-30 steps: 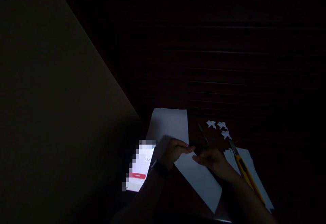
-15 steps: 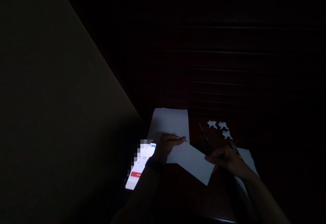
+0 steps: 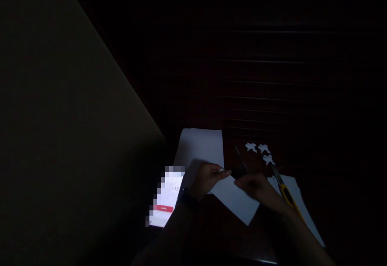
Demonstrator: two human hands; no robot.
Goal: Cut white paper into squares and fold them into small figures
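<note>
The scene is very dark, and all the lit things sit low, toward five and six o'clock of the view. The left hand [image 3: 208,178] pinches the top corner of a white sheet [image 3: 237,203], thumb and fingers closed on its edge. The right hand [image 3: 257,187] lies at three o'clock of that corner, its fingers on the sheet's upper right edge; the dimness hides whether they clamp it or only rest there. The sheet lies slanted on the dark table [image 3: 217,229], between the two hands. At eleven o'clock of the left hand lies a second sheet [image 3: 201,147], and at eight o'clock a lit phone [image 3: 167,201]. At one o'clock of the right hand are a pen [image 3: 240,159] and three small paper cut-outs [image 3: 260,152]. Just at three o'clock, a yellow utility knife [image 3: 286,195] rests on more paper [image 3: 302,209].
</note>
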